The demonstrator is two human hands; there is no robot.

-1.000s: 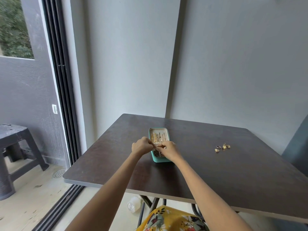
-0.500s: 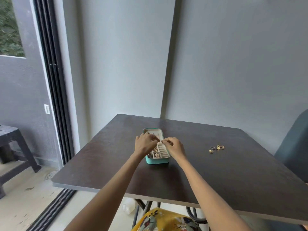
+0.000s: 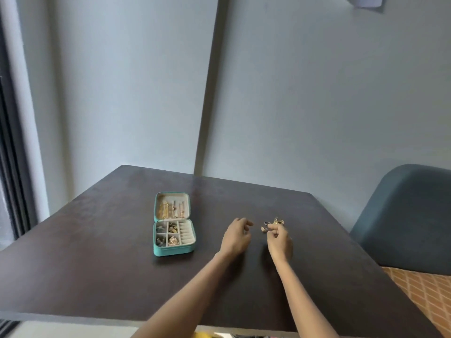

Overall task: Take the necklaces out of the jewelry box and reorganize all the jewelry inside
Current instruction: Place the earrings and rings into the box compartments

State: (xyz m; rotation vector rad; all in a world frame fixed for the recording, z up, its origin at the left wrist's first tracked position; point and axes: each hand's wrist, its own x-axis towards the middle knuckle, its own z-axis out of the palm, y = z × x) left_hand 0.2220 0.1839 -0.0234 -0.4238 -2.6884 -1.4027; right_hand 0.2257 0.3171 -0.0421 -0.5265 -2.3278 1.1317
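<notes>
A teal jewelry box (image 3: 174, 250) lies open on the dark table (image 3: 92, 269), left of centre. Gold necklaces (image 3: 168, 209) hang in its far lid half. Small gold and dark pieces (image 3: 170, 234) fill the near half's compartments. A little pile of gold jewelry (image 3: 272, 223) sits on the table to the right. My right hand (image 3: 280, 243) is just in front of that pile, fingertips pinched together; whether they hold a piece is too small to tell. My left hand (image 3: 236, 236) hovers between box and pile, fingers loosely apart, holding nothing.
A blue-grey padded chair (image 3: 410, 215) stands at the table's right side. Grey walls close the back. A dark sliding-door frame (image 3: 9, 167) runs along the left edge. Orange patterned surface (image 3: 424, 291) shows at lower right.
Both hands left the jewelry box and moved right to the loose pile on the table. The view has swung to the right, and the box is uncovered.
</notes>
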